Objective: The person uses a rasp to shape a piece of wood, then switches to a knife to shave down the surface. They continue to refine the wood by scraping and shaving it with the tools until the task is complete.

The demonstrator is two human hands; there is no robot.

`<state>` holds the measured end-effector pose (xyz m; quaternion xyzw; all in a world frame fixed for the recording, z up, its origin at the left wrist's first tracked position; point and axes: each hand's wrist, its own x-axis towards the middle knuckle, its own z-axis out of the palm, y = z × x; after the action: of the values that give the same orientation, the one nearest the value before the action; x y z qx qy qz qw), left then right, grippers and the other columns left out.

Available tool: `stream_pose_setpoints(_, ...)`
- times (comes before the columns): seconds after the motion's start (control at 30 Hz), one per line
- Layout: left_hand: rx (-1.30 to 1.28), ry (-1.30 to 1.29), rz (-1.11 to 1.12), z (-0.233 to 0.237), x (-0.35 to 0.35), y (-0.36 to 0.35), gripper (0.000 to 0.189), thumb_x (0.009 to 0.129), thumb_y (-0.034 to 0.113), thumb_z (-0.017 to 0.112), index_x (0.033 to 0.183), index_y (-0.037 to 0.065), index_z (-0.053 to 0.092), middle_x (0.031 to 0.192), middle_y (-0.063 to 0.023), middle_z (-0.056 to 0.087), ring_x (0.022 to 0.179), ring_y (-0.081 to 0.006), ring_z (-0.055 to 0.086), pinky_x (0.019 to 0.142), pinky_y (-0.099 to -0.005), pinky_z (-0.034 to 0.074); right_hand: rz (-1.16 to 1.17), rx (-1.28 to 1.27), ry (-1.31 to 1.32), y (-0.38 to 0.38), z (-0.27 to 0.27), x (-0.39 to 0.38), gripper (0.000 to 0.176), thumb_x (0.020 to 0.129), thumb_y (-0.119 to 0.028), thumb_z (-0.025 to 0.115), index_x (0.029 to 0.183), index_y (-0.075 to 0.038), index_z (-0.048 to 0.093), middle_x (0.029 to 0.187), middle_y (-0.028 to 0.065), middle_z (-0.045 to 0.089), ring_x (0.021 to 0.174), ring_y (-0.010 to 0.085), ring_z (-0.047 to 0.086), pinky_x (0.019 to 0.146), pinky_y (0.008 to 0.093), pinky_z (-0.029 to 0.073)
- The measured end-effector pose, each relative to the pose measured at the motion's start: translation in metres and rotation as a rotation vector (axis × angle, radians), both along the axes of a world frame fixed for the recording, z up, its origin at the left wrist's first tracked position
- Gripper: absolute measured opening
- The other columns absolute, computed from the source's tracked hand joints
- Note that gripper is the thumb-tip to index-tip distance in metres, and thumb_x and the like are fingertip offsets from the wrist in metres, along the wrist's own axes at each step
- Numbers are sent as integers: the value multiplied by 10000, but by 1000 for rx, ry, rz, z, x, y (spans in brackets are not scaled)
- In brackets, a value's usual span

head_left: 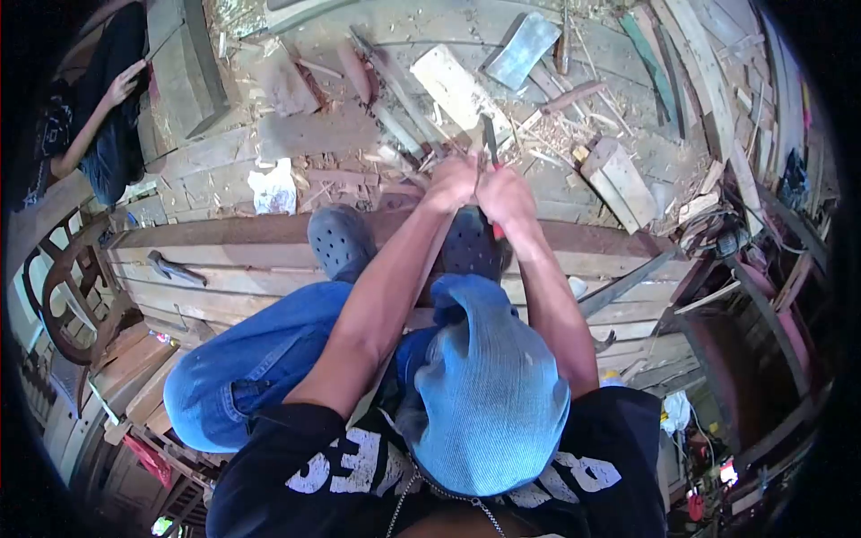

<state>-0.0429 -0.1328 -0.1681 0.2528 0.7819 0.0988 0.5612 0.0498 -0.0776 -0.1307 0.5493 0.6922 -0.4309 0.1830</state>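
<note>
My right hand (508, 195) is closed on a tool with a red handle (498, 231); its dark blade (489, 136) sticks out above my fist. Pressed against it, my left hand (453, 182) is closed on a thin pale strip of wood (437, 160); the grip is partly hidden. Both hands are held out over my feet in grey clogs (341, 238). My knees in blue jeans (260, 350) and a blue cap (489, 394) fill the lower part of the view.
Wood offcuts and shavings litter the plank floor: a pale plank (457, 88), a block (621, 179), an axe head (522, 49). A hammer (175, 267) lies on the boards at left. Another person (103, 117) sits at top left. A chair (63, 296) stands at left.
</note>
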Motion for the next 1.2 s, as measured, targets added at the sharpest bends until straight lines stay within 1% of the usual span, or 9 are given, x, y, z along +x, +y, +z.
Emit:
stream_pose_setpoints(0.07, -185, -74, 93, 15, -10, 10, 644, 939, 446, 269, 804, -75, 623, 694, -201, 635, 861, -349, 621, 860, -425, 431, 18, -43, -86, -2, 4, 11, 459, 904, -316, 381, 821, 52, 645, 800, 314, 597, 831, 427, 607, 792, 464, 475)
stream_pose_setpoints(0.2, -199, -87, 26, 5, -7, 6, 589, 938, 396, 296, 842, -76, 634, 768, -213, 648, 889, -344, 620, 879, -402, 440, -72, -115, -99, -7, 30, 28, 418, 886, -279, 421, 768, 63, 631, 783, 315, 599, 813, 442, 603, 785, 477, 471)
stream_pose_setpoints(0.3, -190, -7, 59, -10, -2, 1, 584, 926, 424, 316, 994, -79, 605, 1060, -287, 576, 1053, -390, 544, 946, -415, 408, -23, -101, -99, -18, 26, 34, 427, 879, -288, 428, 769, 71, 631, 772, 323, 594, 806, 454, 600, 780, 485, 470)
stream_pose_setpoints(0.4, -212, 20, 5, -4, -1, 4, 566, 928, 411, 318, 1025, -73, 595, 1084, -288, 565, 1062, -393, 537, 944, -427, 408, -50, -117, -88, -18, 30, 26, 430, 875, -286, 431, 771, 80, 631, 770, 326, 593, 814, 460, 598, 795, 482, 467)
stream_pose_setpoints(0.7, 28, 202, -97, -2, 10, -7, 526, 945, 345, 289, 895, -67, 612, 928, -291, 605, 942, -411, 579, 865, -467, 436, 155, -238, -151, 4, 50, 1, 357, 774, -213, 451, 862, 71, 650, 814, 283, 624, 881, 392, 622, 832, 425, 483)
stream_pose_setpoints(0.8, 81, 231, -175, -20, 12, -13, 530, 944, 355, 290, 900, -62, 614, 909, -290, 608, 932, -411, 584, 856, -464, 443, 82, -169, -130, -20, 29, 1, 345, 780, -210, 448, 850, 57, 656, 814, 286, 620, 865, 402, 620, 822, 433, 484)
stream_pose_setpoints(0.83, 23, 171, -53, -7, 10, -7, 548, 944, 364, 288, 863, -63, 622, 891, -287, 612, 914, -414, 591, 852, -460, 448, 36, -192, -60, -20, 32, 4, 357, 801, -230, 442, 845, 50, 658, 818, 301, 610, 861, 412, 614, 815, 440, 484)
stream_pose_setpoints(0.93, 36, 174, -61, -13, 9, -11, 553, 942, 359, 285, 828, -54, 634, 885, -283, 615, 890, -415, 597, 844, -455, 452, 134, -90, -39, -21, 33, 1, 384, 822, -260, 431, 843, 47, 659, 823, 308, 603, 865, 418, 608, 807, 443, 485)
stream_pose_setpoints(1.2, 202, 262, -226, -21, 15, -16, 540, 946, 338, 263, 906, -48, 639, 902, -242, 629, 907, -406, 593, 875, -433, 443, 64, 1, -99, -24, 27, 5, 365, 833, -252, 434, 795, 28, 664, 852, 283, 616, 873, 411, 610, 813, 446, 480)
